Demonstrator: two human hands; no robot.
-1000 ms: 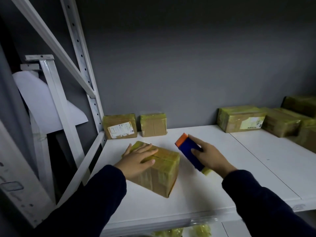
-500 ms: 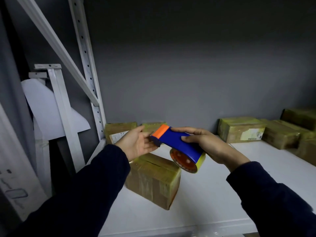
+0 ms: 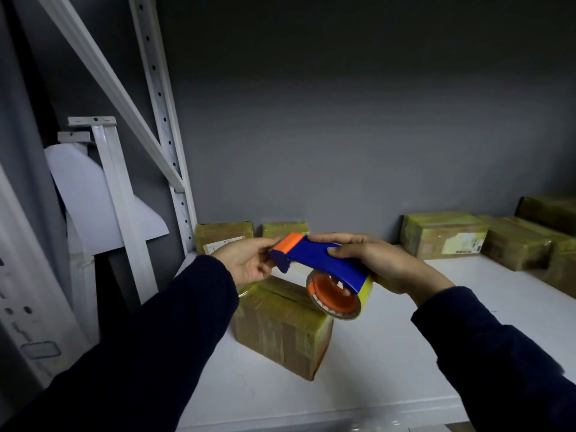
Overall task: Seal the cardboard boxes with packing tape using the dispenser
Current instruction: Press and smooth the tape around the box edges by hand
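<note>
A blue tape dispenser (image 3: 318,257) with an orange tip and an orange-cored roll of yellowish tape (image 3: 338,296) is held in the air above the white shelf (image 3: 389,353). My right hand (image 3: 383,263) grips its blue handle from the right. My left hand (image 3: 249,261) pinches at the dispenser's orange front end; whether it holds tape there I cannot tell. Below them a tape-wrapped cardboard box (image 3: 280,328) rests on the shelf, untouched.
Two small wrapped boxes (image 3: 224,233) stand against the grey back wall at the left. Several more wrapped boxes (image 3: 442,233) lie at the back right. White perforated rack posts (image 3: 159,120) and a diagonal brace rise at the left.
My left hand left the box top and rose to the dispenser's front end. My right hand lifted the dispenser off the shelf, over the box, and tilted it so the roll shows.
</note>
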